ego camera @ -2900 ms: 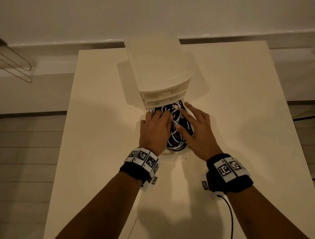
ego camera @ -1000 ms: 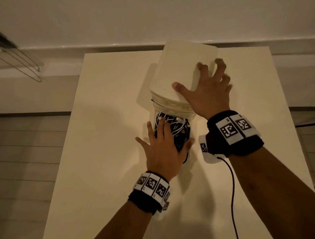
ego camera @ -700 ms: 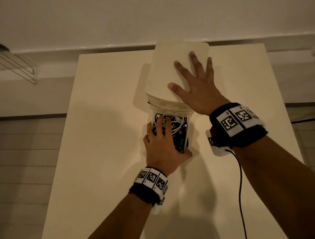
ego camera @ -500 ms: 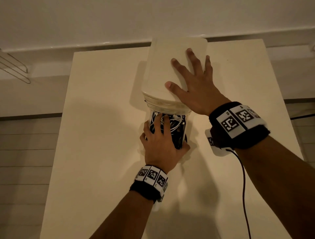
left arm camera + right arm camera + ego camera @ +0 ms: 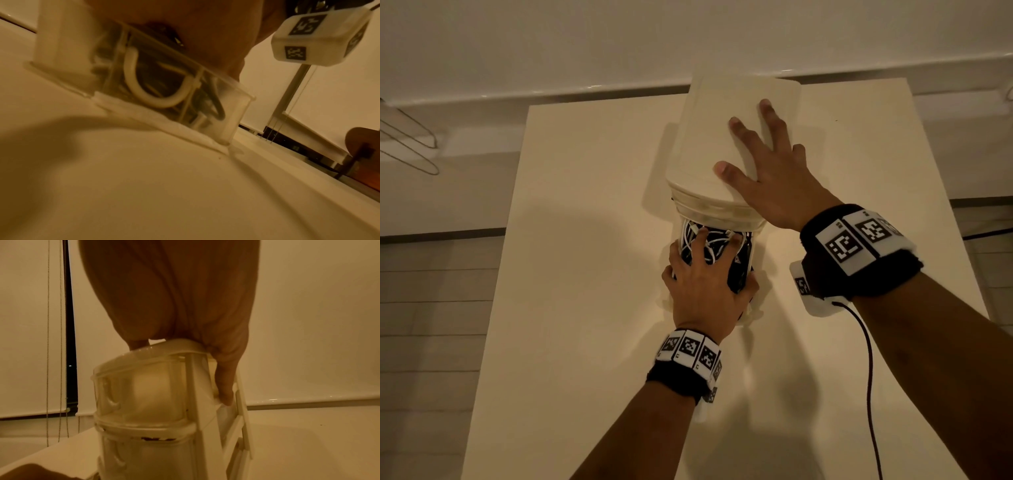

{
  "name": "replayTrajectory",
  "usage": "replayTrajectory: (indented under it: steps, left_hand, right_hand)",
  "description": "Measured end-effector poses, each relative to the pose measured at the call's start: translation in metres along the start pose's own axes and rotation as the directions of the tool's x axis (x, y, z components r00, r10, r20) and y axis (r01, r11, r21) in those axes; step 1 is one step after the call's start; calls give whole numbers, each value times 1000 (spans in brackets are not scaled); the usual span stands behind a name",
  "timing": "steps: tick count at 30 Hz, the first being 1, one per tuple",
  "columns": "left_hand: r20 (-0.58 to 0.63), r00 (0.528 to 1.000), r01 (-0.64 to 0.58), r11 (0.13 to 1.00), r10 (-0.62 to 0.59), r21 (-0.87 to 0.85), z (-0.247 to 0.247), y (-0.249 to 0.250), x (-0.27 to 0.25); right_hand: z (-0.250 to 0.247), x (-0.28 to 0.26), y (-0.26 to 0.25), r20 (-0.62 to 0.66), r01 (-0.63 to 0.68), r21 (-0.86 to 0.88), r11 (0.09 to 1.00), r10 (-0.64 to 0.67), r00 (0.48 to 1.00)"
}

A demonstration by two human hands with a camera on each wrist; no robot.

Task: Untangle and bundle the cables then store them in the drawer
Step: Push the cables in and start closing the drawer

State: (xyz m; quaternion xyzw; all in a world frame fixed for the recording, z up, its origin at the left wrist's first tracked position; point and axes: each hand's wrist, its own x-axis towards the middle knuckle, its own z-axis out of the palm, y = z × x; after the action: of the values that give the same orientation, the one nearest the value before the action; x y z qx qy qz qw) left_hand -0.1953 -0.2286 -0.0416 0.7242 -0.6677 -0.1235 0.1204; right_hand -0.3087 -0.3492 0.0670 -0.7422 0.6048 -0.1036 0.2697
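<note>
Pushing bottom drawer shut: left hand lies spread flat over black and white cables inside it, right hand splayed flat on top of drawer unit. Keep unit braced, tuck loose loops below drawer rim, slide straight so nothing snags.

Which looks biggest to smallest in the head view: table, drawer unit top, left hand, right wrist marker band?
1. table
2. drawer unit top
3. right wrist marker band and left hand look alike; the band sits nearer the camera, so unranked.
</note>
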Motion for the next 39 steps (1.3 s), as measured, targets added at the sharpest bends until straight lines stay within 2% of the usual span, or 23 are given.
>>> replayTrajectory:
  steps: [6,11,17,27,29,33,37,39]
  left_hand:
    - [-33,998,53,997,-55,-61,2,-2,7]
    - [-12,998,65,995,-66,-75,2,-2,10]
    - [-112,994,-26,991,11,-134,4,-9,11]
    - [-140,965,178,943,-223,-280,4,8,17]
    - [-159,969,147,957,-190,-250,4,8,18]
    - [-166,985,11,981,-44,-196,5,-5,25]
    - [-116,990,62,983,-83,-174,2,-5,27]
    - [-72,996,40,994,-47,-99,-2,-2,22]
  right_hand:
    - [-1,-1,5,-16,20,-17,1000,-20,1000]
    - [-3,-3,5,-10,10,-28,1000,-10,1000]
    - [3,-1,11,20,59,-7,998,-59,998]
    - [5,-4,6,8,14,16,1000,-14,1000]
    - [6,-4,4,4,15,8,1000,-15,1000]
    - [6,-6,3,9,27,-15,1000,-27,1000]
    - [9,-6,3,-3,32,-24,999,-32,999]
    - [7,-6,4,2,24,-18,1000,-24,1000]
